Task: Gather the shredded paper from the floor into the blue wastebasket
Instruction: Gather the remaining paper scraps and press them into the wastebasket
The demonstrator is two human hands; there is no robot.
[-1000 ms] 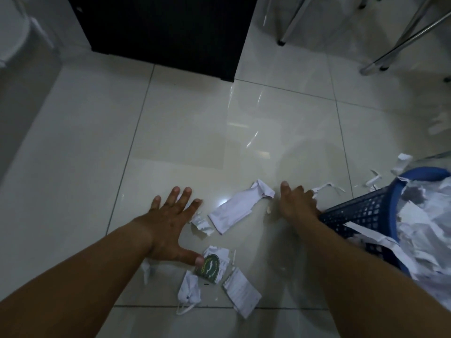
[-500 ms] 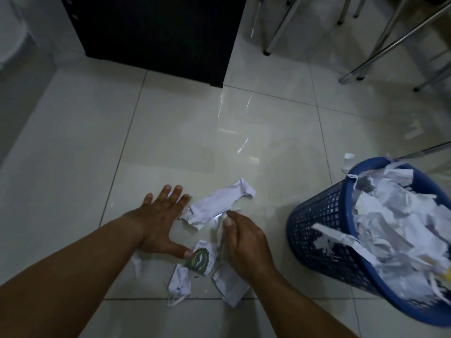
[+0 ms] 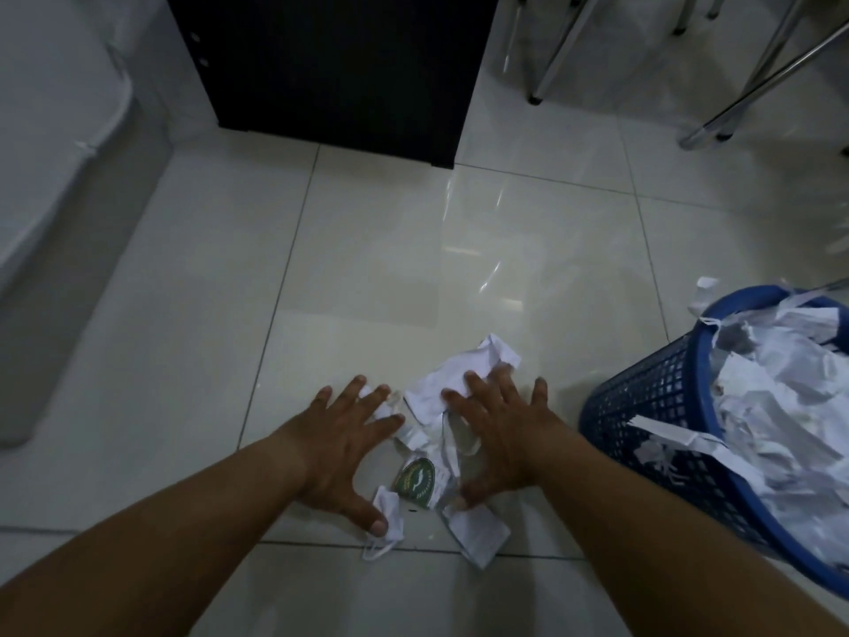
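Your blue wastebasket [image 3: 652, 420] at right is already heaped with shreds; a last small cluster of paper scraps [image 3: 441, 434] lies on the floor [image 3: 367, 268] between your left hand [image 3: 342, 441] and right hand [image 3: 498, 429], both spread flat, grasping nothing yet

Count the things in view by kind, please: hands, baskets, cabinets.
Hands: 2, left hand and right hand, both spread flat on paper
Baskets: 1, blue basket
Cabinets: 1, black cabinet
Total: 4
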